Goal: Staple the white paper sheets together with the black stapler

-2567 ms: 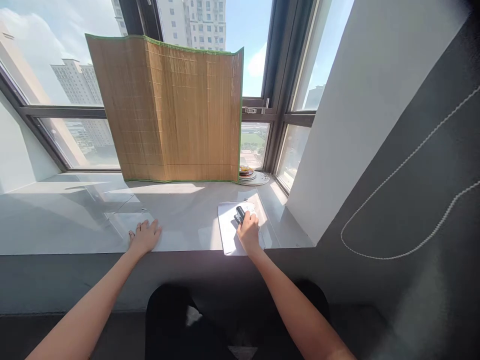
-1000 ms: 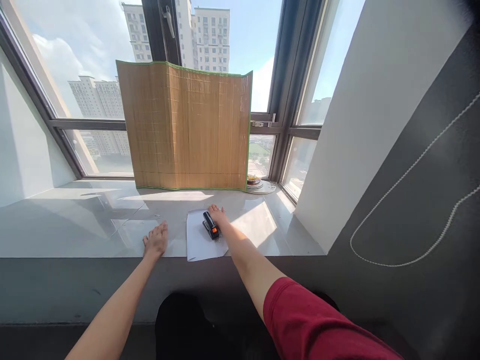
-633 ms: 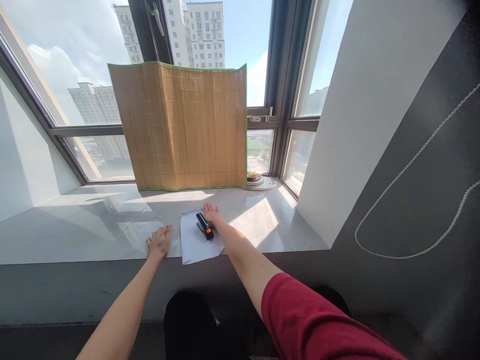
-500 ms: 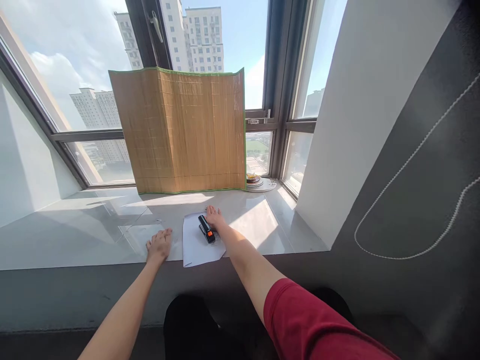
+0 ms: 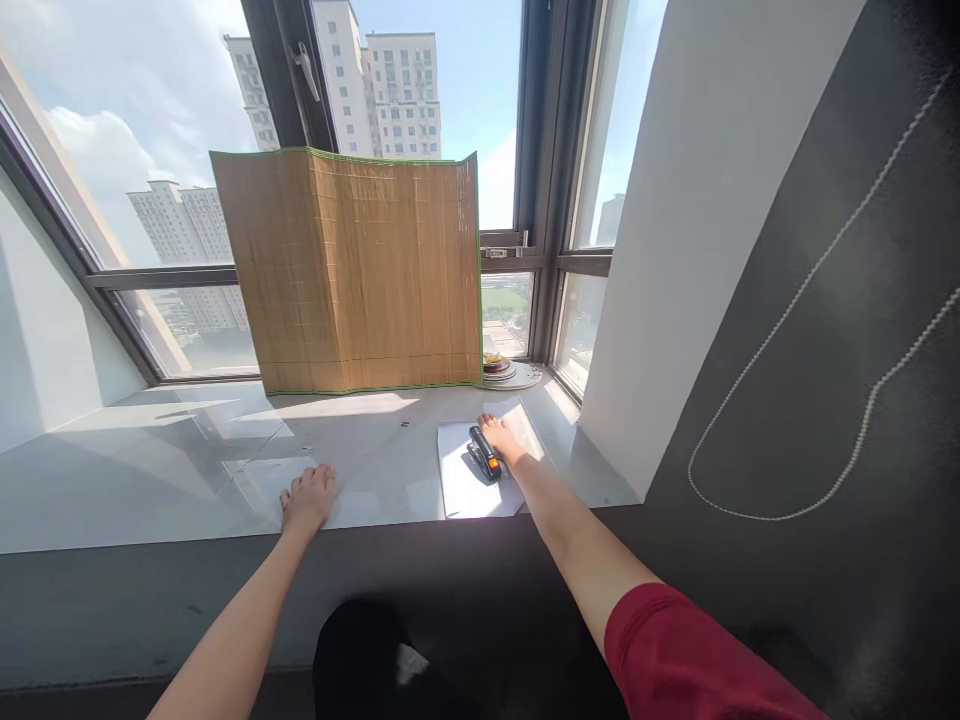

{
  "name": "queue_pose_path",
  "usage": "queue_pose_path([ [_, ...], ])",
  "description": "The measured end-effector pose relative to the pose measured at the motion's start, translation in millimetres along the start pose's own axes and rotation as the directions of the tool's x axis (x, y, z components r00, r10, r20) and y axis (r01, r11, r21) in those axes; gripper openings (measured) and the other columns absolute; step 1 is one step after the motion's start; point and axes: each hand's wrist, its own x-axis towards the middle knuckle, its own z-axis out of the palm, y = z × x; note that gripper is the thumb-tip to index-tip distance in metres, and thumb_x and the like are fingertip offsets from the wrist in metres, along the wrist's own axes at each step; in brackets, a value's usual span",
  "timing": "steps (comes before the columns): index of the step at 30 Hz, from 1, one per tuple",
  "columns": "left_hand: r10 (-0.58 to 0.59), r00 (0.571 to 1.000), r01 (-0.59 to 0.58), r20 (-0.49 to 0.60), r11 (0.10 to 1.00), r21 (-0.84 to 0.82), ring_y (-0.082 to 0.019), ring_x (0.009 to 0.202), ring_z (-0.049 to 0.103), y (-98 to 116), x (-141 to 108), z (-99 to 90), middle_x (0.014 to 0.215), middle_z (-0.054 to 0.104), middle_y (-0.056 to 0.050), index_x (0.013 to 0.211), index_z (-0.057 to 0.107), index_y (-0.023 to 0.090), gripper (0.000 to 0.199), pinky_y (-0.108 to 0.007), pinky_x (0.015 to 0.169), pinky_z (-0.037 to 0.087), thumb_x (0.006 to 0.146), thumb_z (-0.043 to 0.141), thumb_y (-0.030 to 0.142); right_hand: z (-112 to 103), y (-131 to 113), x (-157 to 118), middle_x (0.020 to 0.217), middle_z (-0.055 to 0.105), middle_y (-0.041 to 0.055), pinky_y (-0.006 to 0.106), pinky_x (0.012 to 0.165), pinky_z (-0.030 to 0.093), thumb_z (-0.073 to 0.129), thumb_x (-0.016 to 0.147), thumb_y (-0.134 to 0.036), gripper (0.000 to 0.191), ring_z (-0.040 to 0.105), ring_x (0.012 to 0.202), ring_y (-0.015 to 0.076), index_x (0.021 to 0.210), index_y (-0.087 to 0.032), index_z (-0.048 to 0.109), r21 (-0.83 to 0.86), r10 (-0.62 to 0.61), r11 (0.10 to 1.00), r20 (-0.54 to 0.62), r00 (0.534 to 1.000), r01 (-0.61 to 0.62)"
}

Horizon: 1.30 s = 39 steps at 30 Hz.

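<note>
On the window sill (image 5: 375, 470) lies white paper (image 5: 459, 490), its front edge close to the sill's edge. A black stapler (image 5: 484, 455) with an orange part rests on the paper. My right hand (image 5: 498, 436) lies flat on the paper just right of the stapler, fingers stretched forward; whether it touches the stapler is hard to tell. Apart from these, my left hand (image 5: 309, 496) rests palm down on the sill, fingers spread and slightly bent, holding nothing. Tiny dark bits, perhaps staples (image 5: 405, 424), lie between the hands, farther back.
A bamboo mat (image 5: 367, 280) with green edging stands upright against the window. Stacked plates (image 5: 517, 376) sit behind its right edge. A white wall (image 5: 645, 250) bounds the sill on the right, and a beaded cord (image 5: 739, 400) hangs beyond it.
My right hand has slid the paper and stapler to the right along the sill, uncovering small dark bits. The left hand stays about where it was. The view has shifted slightly.
</note>
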Motion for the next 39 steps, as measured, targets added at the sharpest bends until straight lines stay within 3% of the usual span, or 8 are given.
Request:
queue_pose_path([
  [6, -0.01, 1.0, 0.01, 0.013, 1.0, -0.002, -0.04, 0.144, 0.053, 3, -1, -1.3, 0.153, 0.06, -0.02, 0.146, 0.062, 0.023, 0.06, -0.064, 0.122, 0.033, 0.114, 0.017, 0.045, 0, 17, -2, 0.173, 0.048, 0.0134, 0.058, 0.138, 0.022, 0.05, 0.095, -0.024, 0.065, 0.039, 0.166, 0.028, 0.16, -0.025, 0.056, -0.018, -0.002, 1.0, 0.008, 1.0, 0.002],
  [20, 0.004, 1.0, -0.005, 0.02, 1.0, 0.028, -0.04, 0.138, 0.056, 4, -1, -4.0, 0.152, 0.061, -0.019, 0.144, 0.062, 0.023, 0.054, -0.061, 0.117, 0.037, 0.11, 0.021, 0.037, 13, -24, 14, 0.178, 0.039, 0.0171, 0.061, 0.138, 0.019, 0.055, 0.102, -0.033, 0.066, 0.031, 0.169, 0.0303, 0.166, -0.019, 0.047, -0.095, -0.03, 0.995, 0.125, 0.992, 0.042],
  [28, -0.008, 1.0, 0.008, 0.016, 0.999, 0.041, -0.039, 0.138, 0.056, 7, -4, -6.6, 0.151, 0.062, -0.019, 0.144, 0.063, 0.022, 0.05, -0.06, 0.117, 0.038, 0.109, 0.029, 0.032, 13, -27, 10, 0.169, 0.048, 0.0278, 0.055, 0.134, 0.02, 0.063, 0.103, -0.027, 0.053, 0.041, 0.161, 0.0288, 0.151, -0.006, 0.059, 0.104, -0.033, 0.994, 0.034, 0.999, 0.029],
  [31, -0.006, 1.0, 0.005, 0.019, 0.999, 0.052, -0.038, 0.138, 0.056, 7, -4, -6.9, 0.152, 0.061, -0.019, 0.145, 0.062, 0.023, 0.049, -0.06, 0.118, 0.038, 0.108, 0.03, 0.031, 5, -26, 14, 0.164, 0.055, 0.0257, 0.05, 0.132, 0.027, 0.049, 0.11, -0.028, 0.046, 0.046, 0.157, 0.0241, 0.149, -0.005, 0.06, 0.17, 0.001, 0.985, -0.013, 1.0, 0.001],
  [35, -0.001, 1.0, -0.001, 0.03, 0.998, 0.057, -0.039, 0.139, 0.055, 5, -3, -5.4, 0.152, 0.06, -0.019, 0.145, 0.06, 0.022, 0.05, -0.061, 0.119, 0.037, 0.107, 0.03, 0.031, -20, -16, 14, 0.156, 0.064, 0.0176, 0.034, 0.12, 0.045, 0.021, 0.114, -0.039, 0.056, 0.057, 0.146, 0.0191, 0.137, -0.017, 0.067, 0.297, 0.07, 0.954, -0.122, 0.99, -0.031],
  [39, 0.008, 0.999, -0.009, 0.036, 0.999, 0.042, -0.041, 0.138, 0.055, 1, -1, -2.8, 0.152, 0.061, -0.019, 0.144, 0.061, 0.023, 0.049, -0.063, 0.118, 0.037, 0.107, 0.03, 0.033, -33, -15, -5, 0.117, 0.078, 0.0122, 0.036, 0.093, 0.059, 0.02, 0.112, -0.05, 0.054, 0.073, 0.109, 0.0239, 0.109, -0.024, 0.068, 0.391, 0.064, 0.92, -0.122, 0.99, -0.012],
])
